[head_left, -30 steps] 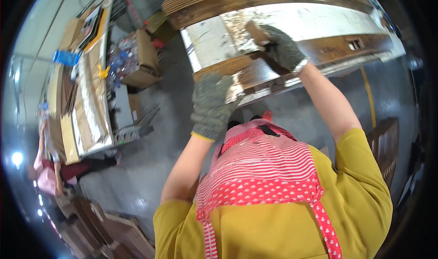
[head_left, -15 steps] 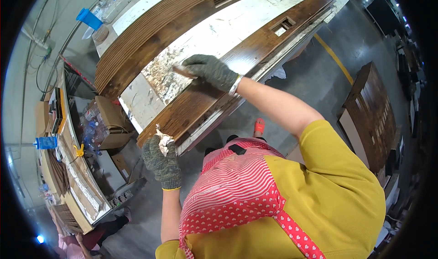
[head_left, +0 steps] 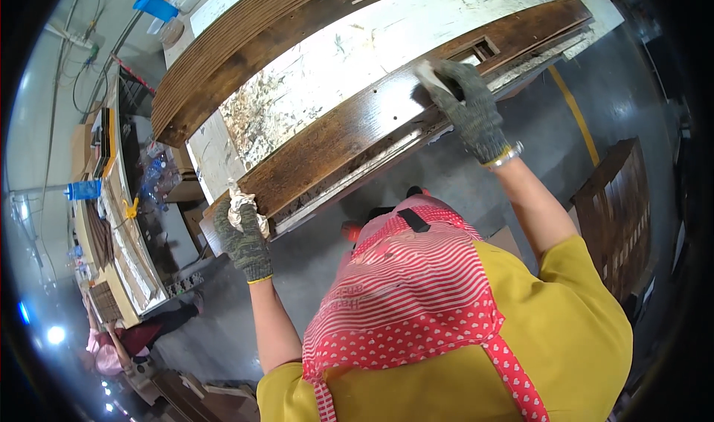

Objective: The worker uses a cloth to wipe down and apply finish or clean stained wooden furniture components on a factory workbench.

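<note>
A long dark-brown wooden board (head_left: pixel 338 136) with a rectangular cutout near its far right end lies along the near edge of the worktable. My left hand (head_left: pixel 244 245), in a dark green knit glove, is closed on a crumpled whitish cloth (head_left: pixel 245 208) at the board's left end. Further right, my gloved right hand (head_left: pixel 474 113) is over the board just short of the cutout. Its fingers are closed round a thin flat pad (head_left: pixel 429 78), smeared by motion and partly hidden, so its exact kind does not show.
A second brown board with a ribbed face (head_left: pixel 216 58) lies along the table's far side. Between the boards shows the stained white tabletop (head_left: pixel 320 72). A blue cup (head_left: pixel 155 5) stands at the back left. Dark panels (head_left: pixel 616 214) lean at right; a person (head_left: pixel 111 348) is at lower left.
My right hand has swept right along the board, from its left half to beside the cutout. My left hand keeps the cloth at the left end. The view has shifted somewhat.
</note>
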Action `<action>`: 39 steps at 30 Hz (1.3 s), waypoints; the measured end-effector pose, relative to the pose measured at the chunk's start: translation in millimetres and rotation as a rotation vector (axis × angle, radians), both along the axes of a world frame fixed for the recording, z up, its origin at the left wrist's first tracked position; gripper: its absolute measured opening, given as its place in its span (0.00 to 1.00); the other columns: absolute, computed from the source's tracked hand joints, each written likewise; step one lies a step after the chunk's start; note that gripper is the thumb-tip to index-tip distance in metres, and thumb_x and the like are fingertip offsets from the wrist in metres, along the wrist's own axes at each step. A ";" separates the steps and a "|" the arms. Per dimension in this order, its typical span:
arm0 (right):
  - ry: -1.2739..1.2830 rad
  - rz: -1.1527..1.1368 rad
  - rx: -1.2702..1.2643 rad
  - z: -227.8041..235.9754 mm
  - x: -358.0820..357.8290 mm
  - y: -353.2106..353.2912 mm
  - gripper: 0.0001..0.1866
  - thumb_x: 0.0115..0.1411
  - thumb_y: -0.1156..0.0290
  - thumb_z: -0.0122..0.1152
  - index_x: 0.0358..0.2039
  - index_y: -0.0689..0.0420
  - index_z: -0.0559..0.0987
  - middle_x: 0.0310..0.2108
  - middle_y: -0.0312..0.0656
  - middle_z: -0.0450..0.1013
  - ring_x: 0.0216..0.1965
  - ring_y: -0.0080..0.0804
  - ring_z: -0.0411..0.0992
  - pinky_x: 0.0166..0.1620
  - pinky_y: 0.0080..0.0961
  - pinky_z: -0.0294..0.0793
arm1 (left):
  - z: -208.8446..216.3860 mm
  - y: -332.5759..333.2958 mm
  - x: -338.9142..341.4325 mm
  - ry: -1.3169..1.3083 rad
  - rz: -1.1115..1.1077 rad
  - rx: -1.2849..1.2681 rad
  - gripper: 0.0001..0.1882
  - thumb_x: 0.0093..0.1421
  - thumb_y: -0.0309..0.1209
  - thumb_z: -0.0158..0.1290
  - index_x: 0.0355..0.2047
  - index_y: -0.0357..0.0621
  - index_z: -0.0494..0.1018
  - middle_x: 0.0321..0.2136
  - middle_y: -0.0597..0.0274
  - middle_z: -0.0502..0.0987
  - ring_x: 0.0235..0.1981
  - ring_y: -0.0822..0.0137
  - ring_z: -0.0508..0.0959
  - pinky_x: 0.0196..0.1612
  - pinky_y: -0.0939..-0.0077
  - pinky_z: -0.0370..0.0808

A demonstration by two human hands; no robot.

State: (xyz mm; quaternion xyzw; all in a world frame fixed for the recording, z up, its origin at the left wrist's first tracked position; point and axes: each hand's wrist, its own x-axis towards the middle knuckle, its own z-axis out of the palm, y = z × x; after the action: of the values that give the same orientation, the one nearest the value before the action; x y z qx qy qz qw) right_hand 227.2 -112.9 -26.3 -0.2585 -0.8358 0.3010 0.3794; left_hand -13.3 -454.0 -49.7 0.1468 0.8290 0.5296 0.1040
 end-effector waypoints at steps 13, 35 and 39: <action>-0.082 -0.031 0.274 -32.7 4.8 -51.4 0.21 0.51 0.74 0.64 0.47 0.48 0.77 0.30 0.43 0.69 0.31 0.37 0.70 0.35 0.34 0.72 | -5.0 -8.5 0.0 0.540 -0.127 -0.247 0.16 0.58 0.31 0.60 0.44 0.35 0.74 0.38 0.53 0.76 0.40 0.60 0.77 0.47 0.65 0.72; -0.253 -0.245 0.381 -23.2 12.5 -6.8 0.14 0.58 0.72 0.61 0.47 0.53 0.78 0.30 0.46 0.74 0.35 0.44 0.70 0.40 0.38 0.72 | -6.8 -18.7 -7.5 0.590 -0.281 -0.217 0.17 0.55 0.32 0.62 0.43 0.38 0.75 0.36 0.52 0.76 0.40 0.53 0.75 0.47 0.59 0.69; -0.174 -0.414 0.315 -30.4 39.4 31.8 0.11 0.59 0.71 0.60 0.43 0.56 0.78 0.31 0.46 0.75 0.36 0.44 0.71 0.40 0.38 0.72 | -9.1 -16.6 -8.0 0.604 -0.280 -0.188 0.19 0.55 0.31 0.61 0.44 0.35 0.73 0.37 0.51 0.75 0.41 0.54 0.75 0.47 0.61 0.70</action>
State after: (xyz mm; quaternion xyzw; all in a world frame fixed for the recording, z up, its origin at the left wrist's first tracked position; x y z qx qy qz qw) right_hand 266.5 -81.1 -56.6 -0.3864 -0.8312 0.0601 0.3952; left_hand -21.3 -470.6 -58.8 0.3992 0.8393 0.3640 -0.0613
